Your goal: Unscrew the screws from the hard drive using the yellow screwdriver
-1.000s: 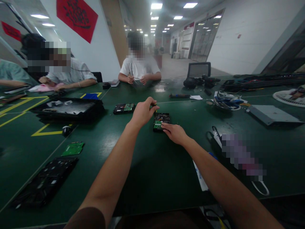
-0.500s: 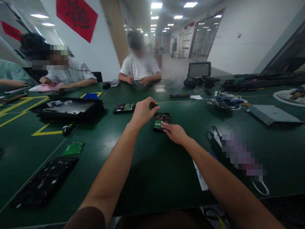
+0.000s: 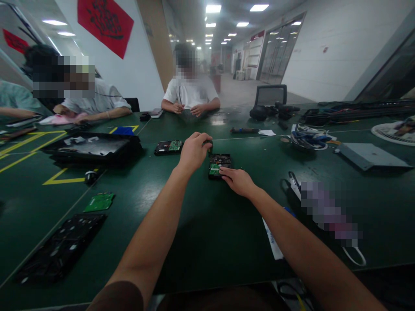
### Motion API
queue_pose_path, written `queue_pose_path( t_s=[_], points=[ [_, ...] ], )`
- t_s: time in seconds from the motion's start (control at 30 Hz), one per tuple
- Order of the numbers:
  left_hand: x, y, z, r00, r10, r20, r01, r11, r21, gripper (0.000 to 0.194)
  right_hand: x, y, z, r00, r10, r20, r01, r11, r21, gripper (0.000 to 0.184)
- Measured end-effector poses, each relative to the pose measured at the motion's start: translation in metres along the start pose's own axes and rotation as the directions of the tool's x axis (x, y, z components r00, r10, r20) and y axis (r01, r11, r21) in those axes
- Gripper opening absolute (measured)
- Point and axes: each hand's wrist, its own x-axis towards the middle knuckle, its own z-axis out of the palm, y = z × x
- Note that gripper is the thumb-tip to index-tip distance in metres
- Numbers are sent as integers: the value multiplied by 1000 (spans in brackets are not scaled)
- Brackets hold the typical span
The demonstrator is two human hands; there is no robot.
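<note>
We see blurred brush characters on a red poster (image 3: 105, 26). Our left hand (image 3: 194, 151) pinches a small dark tool (image 3: 210, 148) at the hard drive (image 3: 221, 159) on the table (image 3: 201, 242); our right hand (image 3: 239, 180) touches the drive, whether gripping, we cannot tell.

Shows black with green on the hard drive (image 3: 214, 168), dark green across the tabletop (image 3: 194, 246), yellow on the tape (image 3: 68, 181), black characters over the red poster (image 3: 106, 26).

Short dark brown left sleeve (image 3: 119, 296), bare forearms (image 3: 157, 220), bare hands (image 3: 193, 152)
</note>
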Motion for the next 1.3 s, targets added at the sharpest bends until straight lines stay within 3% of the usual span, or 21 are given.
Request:
queue_pose_path(
  t_s=[0.2,0.37,0.5,0.6,0.77,0.87,1.07,1.2,1.3],
  points=[
    [0,-1,2,998,-58,15,59,994,-95,10,-1,-1,-1,1000,12,8,-12,1000,-8,36],
    [-2,-3,8,994,-103,-20,100,988,-115,30,0,0,0,1000,-11,1,11,1000,-9,36],
    [-1,-9,12,999,18,-26,-21,993,-115,20,0,1,1,1000,-13,2,13,1000,-11,35],
    [1,-13,9,990,123,-63,-124,992,-11,12,0,1,2,1000,-19,-1,19,1000,-14,36],
    [3,-17,2,990,141,-26,-138,986,93,17,0,2,2,1000,-14,1,14,999,-28,35],
    [2,-19,5,996,88,-12,-88,996,28,17,0,2,2,1000,-15,-5,15,999,-33,35],
    [-1,-17,18,996,-16,-83,3,988,-154,28,0,3,3,1000,-22,-5,22,999,-34,35],
    [-1,-14,19,998,-9,-66,-5,977,-213,22,0,4,4,999,-31,-12,31,999,-17,36],
    [1,-11,14,998,49,-31,-53,987,-153,13,1,4,4,1000,-26,-10,26,1000,-4,36]
  ],
)
